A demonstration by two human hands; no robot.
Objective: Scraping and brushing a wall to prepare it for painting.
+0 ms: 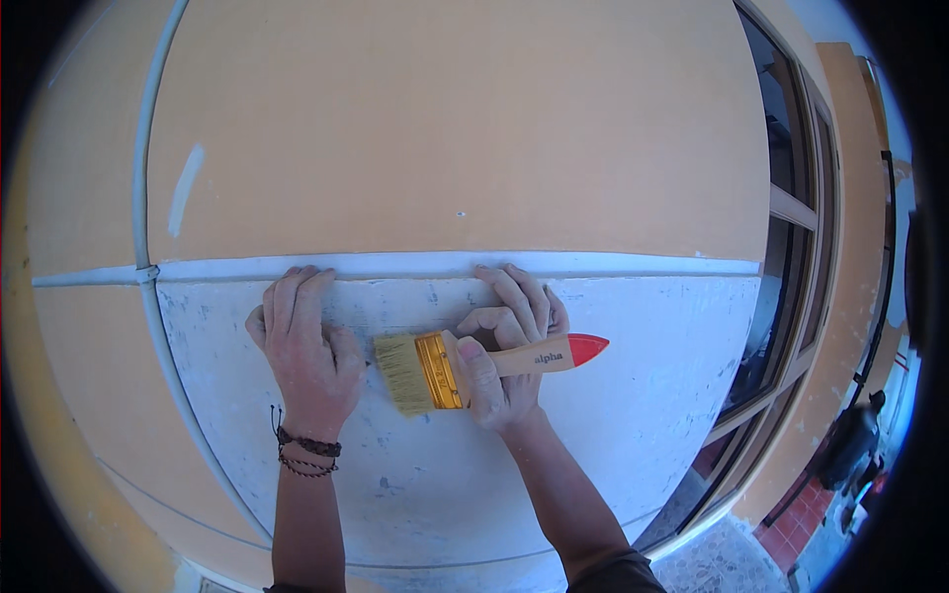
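Observation:
A wide paintbrush (439, 371) with pale bristles, a gold-coloured ferrule and a wooden handle tipped red is in my right hand (502, 400). Its bristles point left, and the thumb presses across the handle's base. The upper fingers of that hand reach up to a white ledge (405, 266) running across the wall. To the left, my left hand (306, 361) holds nothing; its fingers stretch up and rest on the same ledge. Both hands lie against a white, patchy wall panel (415, 484) below the ledge. Two dark braided bracelets (309, 453) circle my left wrist.
Peach-coloured wall (455, 119) rises above the ledge, with a white streak (185, 191) at upper left. A thin pipe (143, 178) runs down the left side. Framed windows (781, 257) stand to the right. A parked motorbike (852, 440) shows at far right.

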